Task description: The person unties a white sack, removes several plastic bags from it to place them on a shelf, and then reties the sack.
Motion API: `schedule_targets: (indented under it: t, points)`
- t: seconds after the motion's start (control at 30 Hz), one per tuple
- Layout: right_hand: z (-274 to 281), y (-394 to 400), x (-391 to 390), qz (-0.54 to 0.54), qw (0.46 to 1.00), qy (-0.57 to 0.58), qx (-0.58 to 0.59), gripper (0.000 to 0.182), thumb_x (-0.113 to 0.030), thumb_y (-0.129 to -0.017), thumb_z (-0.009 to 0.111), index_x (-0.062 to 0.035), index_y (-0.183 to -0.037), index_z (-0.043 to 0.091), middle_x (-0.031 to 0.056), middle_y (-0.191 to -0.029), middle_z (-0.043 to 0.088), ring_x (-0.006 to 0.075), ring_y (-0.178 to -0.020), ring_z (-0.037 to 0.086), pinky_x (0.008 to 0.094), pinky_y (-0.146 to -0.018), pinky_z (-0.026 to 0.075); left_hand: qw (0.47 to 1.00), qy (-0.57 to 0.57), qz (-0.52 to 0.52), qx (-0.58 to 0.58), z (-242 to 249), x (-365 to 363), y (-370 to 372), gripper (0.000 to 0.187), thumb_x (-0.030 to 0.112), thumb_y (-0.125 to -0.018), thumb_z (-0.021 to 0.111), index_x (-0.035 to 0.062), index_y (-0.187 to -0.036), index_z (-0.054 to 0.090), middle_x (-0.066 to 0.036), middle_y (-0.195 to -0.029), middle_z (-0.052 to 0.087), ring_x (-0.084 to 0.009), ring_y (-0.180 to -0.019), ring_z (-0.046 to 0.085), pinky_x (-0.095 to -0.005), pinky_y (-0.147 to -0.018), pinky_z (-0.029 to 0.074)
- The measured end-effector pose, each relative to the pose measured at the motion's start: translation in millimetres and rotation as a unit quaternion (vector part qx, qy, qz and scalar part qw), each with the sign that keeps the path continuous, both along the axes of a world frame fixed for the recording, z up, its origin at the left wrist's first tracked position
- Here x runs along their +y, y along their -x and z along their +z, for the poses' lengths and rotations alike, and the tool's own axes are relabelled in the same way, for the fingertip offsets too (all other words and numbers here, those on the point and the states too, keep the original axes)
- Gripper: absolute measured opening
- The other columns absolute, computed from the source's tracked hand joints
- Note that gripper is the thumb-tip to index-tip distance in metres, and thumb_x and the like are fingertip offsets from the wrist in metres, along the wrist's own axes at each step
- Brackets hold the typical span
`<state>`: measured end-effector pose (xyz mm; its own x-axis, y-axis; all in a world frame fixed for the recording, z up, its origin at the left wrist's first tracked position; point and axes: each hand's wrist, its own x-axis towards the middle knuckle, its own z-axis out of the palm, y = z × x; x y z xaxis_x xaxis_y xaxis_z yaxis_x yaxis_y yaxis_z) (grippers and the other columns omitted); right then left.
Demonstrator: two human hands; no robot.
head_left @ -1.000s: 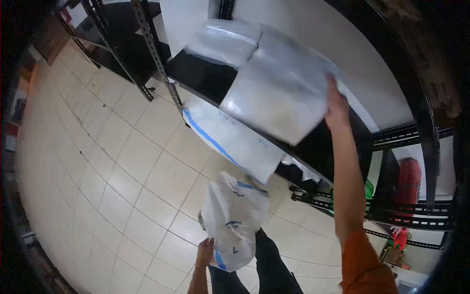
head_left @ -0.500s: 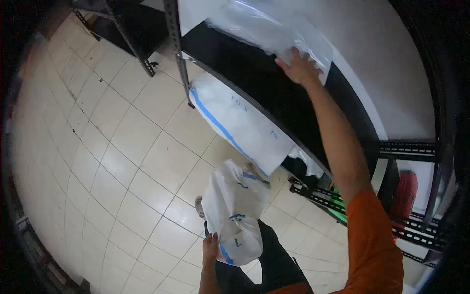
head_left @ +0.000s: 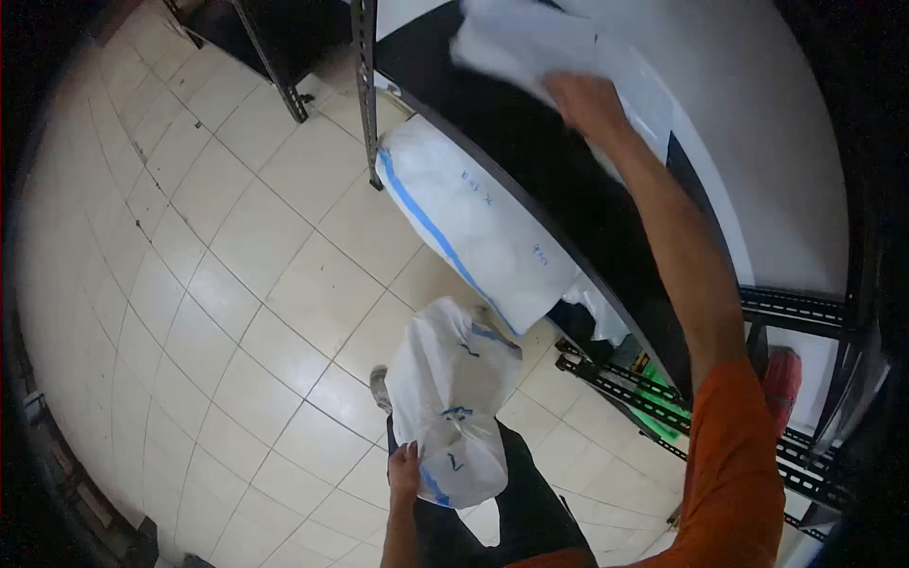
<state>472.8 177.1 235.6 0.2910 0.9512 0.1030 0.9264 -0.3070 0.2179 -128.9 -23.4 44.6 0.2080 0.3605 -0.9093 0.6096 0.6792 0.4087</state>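
A white woven sack point(head_left: 459, 398) with blue stripes and blue handwriting stands upright against my legs. My left hand point(head_left: 405, 466) is closed on its left side, low down. My right hand point(head_left: 589, 102) reaches out over the black shelf point(head_left: 530, 142), its fingers curled into clear plastic sheeting point(head_left: 530, 43) that is smeared by motion. The fingertips are partly hidden by the hand itself. Below the shelf a second white sack point(head_left: 473, 222) lies on its side, also with a blue stripe and handwriting.
A slotted metal post point(head_left: 364, 95) holds the shelf's far corner. To the right are black slotted rails point(head_left: 795, 308), a red wrapped item point(head_left: 782, 383) and something green point(head_left: 658, 402) low down. Another dark rack point(head_left: 275, 47) stands at the back. Cream tiles point(head_left: 256, 312) cover the floor.
My right hand has closed on the plastic, which has shifted and bunched. The view has moved slightly. My left hand keeps its hold on the upright sack.
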Motion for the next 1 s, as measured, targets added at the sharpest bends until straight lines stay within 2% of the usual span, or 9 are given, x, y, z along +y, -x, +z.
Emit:
schedule_targets:
  t: [0.1,0.23,0.3,0.37,0.43,0.57,0.73,0.83,1.0]
  points:
    - [-8.4,-4.0,-84.5,0.169,0.981,-0.067,0.073,0.027,-0.001,-0.078,0.057,-0.0056,-0.104,0.065,0.0103,-0.108,0.065,0.0301,-0.104,0.06,0.0412,-0.092,0.046,0.998,-0.039,0.014,-0.043,2.4,2.3,1.4,0.033,0.027,-0.094,0.052,-0.0049,-0.095,0.062,-0.007,-0.077,0.062,-0.013,-0.071,0.052,-0.03,-0.068,0.043]
    - [21.8,-17.7,-114.4,0.058,0.998,0.027,-0.002,0.038,-0.003,-0.075,0.062,-0.0057,-0.112,0.062,0.0109,-0.123,0.059,0.0295,-0.122,0.048,0.0417,-0.103,0.037,0.995,-0.059,0.016,-0.075,-18.3,-6.1,17.5,0.033,0.025,-0.095,0.05,-0.0068,-0.093,0.061,-0.007,-0.078,0.062,-0.0125,-0.072,0.052,-0.0293,-0.068,0.043]
    - [33.8,21.1,-100.5,-0.097,0.986,0.044,0.125,0.062,-0.016,-0.076,0.07,-0.0152,-0.133,0.046,0.021,-0.139,0.04,0.0326,-0.134,0.032,0.0473,-0.111,0.022,0.997,-0.041,0.014,-0.064,3.1,3.9,9.0,0.034,0.025,-0.095,0.05,-0.0072,-0.093,0.061,-0.007,-0.078,0.063,-0.0125,-0.073,0.052,-0.0294,-0.068,0.043]
    - [31.7,94.2,-75.6,-0.038,0.967,0.087,0.237,0.076,-0.029,-0.078,0.069,-0.0186,-0.143,0.03,0.0259,-0.145,0.027,0.0443,-0.135,0.022,0.0607,-0.107,0.02,0.998,-0.021,0.006,-0.053,15.2,15.5,-4.3,0.034,0.025,-0.095,0.05,-0.0077,-0.093,0.06,-0.007,-0.079,0.063,-0.0126,-0.073,0.053,-0.0295,-0.068,0.044]
    - [-2.7,128.2,-58.1,-0.082,0.991,0.081,0.068,0.074,-0.039,-0.085,0.059,-0.0211,-0.146,0.021,0.0241,-0.147,0.021,0.0508,-0.134,0.017,0.0737,-0.098,0.019,0.999,-0.011,-0.002,-0.043,26.4,19.2,-8.6,0.033,0.025,-0.094,0.05,-0.0067,-0.09,0.061,-0.009,-0.077,0.063,-0.0128,-0.072,0.053,-0.0307,-0.067,0.044]
    - [-29.8,101.5,2.6,-0.171,0.985,-0.018,0.029,0.064,-0.047,-0.091,0.046,-0.0221,-0.145,0.023,0.0174,-0.148,0.026,0.0533,-0.13,0.024,0.0768,-0.091,0.024,0.995,-0.091,-0.032,-0.041,-34.4,-11.5,27.8,0.032,0.026,-0.092,0.052,-0.0037,-0.084,0.061,-0.008,-0.073,0.061,-0.0122,-0.07,0.052,-0.0305,-0.064,0.042]
    - [-42.5,-59.4,88.2,-0.135,0.984,-0.061,0.1,0.052,-0.046,-0.095,0.038,-0.0222,-0.141,0.034,0.0131,-0.143,0.038,0.0413,-0.128,0.035,0.0703,-0.095,0.028,0.999,-0.032,0.001,-0.014,20.2,19.2,0.2,0.032,0.025,-0.093,0.05,-0.0039,-0.088,0.063,-0.009,-0.077,0.063,-0.0134,-0.071,0.053,-0.0304,-0.064,0.043]
    - [-32.7,-32.6,44.7,-0.073,0.992,-0.092,-0.037,0.058,-0.049,-0.093,0.043,-0.0176,-0.141,0.034,0.0163,-0.142,0.038,0.0394,-0.128,0.037,0.0635,-0.1,0.029,0.998,-0.022,0.043,-0.043,13.6,8.1,-8.7,0.032,0.025,-0.093,0.05,-0.0039,-0.09,0.063,-0.007,-0.078,0.063,-0.0131,-0.07,0.053,-0.0304,-0.064,0.043]
    - [-40.2,-1.0,-96.0,-0.286,0.953,-0.099,0.029,0.074,-0.053,-0.084,0.057,-0.007,-0.138,0.035,0.0213,-0.136,0.042,0.0338,-0.129,0.039,0.0632,-0.097,0.031,1.0,0.006,-0.005,-0.007,4.5,11.3,2.9,0.031,0.025,-0.093,0.05,-0.0042,-0.092,0.062,-0.008,-0.077,0.063,-0.0133,-0.071,0.053,-0.0304,-0.065,0.044]
